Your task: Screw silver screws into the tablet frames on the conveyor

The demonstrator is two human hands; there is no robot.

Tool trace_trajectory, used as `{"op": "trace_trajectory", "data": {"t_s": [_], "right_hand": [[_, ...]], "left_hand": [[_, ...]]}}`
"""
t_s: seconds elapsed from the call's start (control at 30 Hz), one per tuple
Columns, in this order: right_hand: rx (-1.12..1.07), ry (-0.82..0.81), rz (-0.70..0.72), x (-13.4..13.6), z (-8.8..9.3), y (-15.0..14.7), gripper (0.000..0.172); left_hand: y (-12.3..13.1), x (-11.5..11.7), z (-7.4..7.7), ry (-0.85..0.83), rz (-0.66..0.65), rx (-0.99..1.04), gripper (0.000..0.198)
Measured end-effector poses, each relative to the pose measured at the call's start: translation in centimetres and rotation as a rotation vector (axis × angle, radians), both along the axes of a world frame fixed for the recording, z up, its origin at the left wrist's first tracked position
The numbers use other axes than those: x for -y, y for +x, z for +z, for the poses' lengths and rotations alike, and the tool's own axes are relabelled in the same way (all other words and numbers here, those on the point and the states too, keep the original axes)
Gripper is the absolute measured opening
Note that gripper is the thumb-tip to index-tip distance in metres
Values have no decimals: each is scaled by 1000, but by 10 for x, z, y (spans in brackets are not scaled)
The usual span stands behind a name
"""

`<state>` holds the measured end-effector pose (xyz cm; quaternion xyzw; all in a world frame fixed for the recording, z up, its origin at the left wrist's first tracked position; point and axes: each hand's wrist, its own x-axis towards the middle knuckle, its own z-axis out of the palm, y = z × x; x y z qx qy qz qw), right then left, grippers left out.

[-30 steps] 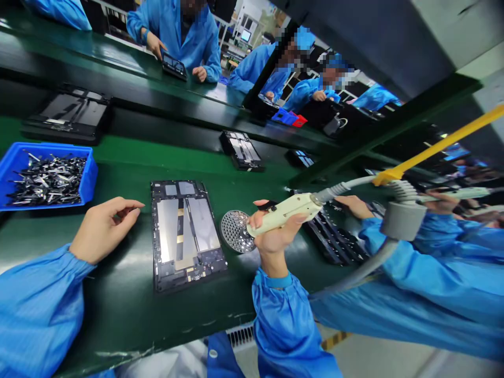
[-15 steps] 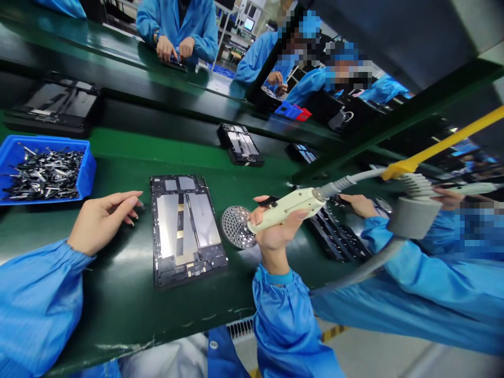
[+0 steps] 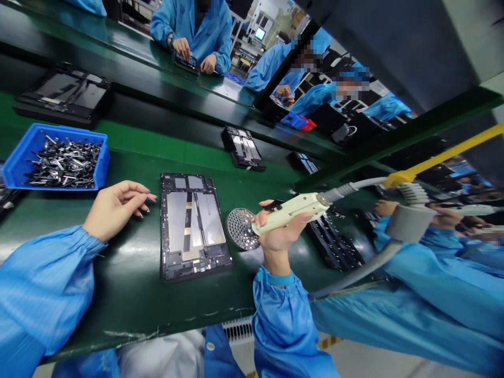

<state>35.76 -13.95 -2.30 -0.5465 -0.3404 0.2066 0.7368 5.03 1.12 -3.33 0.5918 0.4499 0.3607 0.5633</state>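
A pale cream electric screwdriver [image 3: 293, 211] lies across my right hand [image 3: 277, 233], whose fingers are wrapped around it; its cable leads off to the right. The screwdriver's tip is hidden behind the fingers. Just left of that hand, a round metal plate full of holes [image 3: 241, 229] rests on the bench. An opened tablet [image 3: 195, 226] lies flat in front of me, its inner parts and a dark ribbon strip showing. My left hand [image 3: 118, 207] hovers beside the tablet's left edge, fingers loosely bent and apart, apparently holding nothing.
A blue bin [image 3: 103, 165] of small black and metal parts stands at left. Further tablets [image 3: 244, 148] sit along the back. Black strips [image 3: 334, 241] lie to the right, near a co-worker's sleeve [image 3: 417, 273]. A grey hose [image 3: 366, 270] and yellow bar [image 3: 452, 152] cross the right side.
The view has shifted slightly, so the bin and tablet appear further right. My hands keep nearly the same poses. The co-worker's hand at right has drawn back from the black strips.
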Motion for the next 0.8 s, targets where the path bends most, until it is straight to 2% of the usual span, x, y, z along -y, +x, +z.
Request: {"op": "trace_trajectory", "data": {"t_s": [0.13, 0.2, 0.27, 0.37, 0.5, 0.7, 0.8], "right_hand": [[15, 48, 10, 6, 15, 3, 91], [7, 81, 22, 10, 26, -7, 95], [-25, 88, 87, 15, 36, -27, 94], [-84, 63, 276, 20, 45, -67, 91], [-106, -51, 452, 22, 45, -105, 91], [-104, -106, 438, 19, 44, -112, 90], [-103, -113, 459, 19, 44, -114, 88]], "left_hand": [[4, 2, 3, -58, 32, 40, 38], [6, 3, 2, -62, 16, 39, 39], [7, 4, 1, -55, -1, 32, 35], [8, 4, -3, -26, -5, 23, 30], [8, 3, -4, 63, 8, -65, 23], [9, 7, -1, 125, 21, -108, 15], [23, 20, 3, 204, -29, -105, 11]]}}
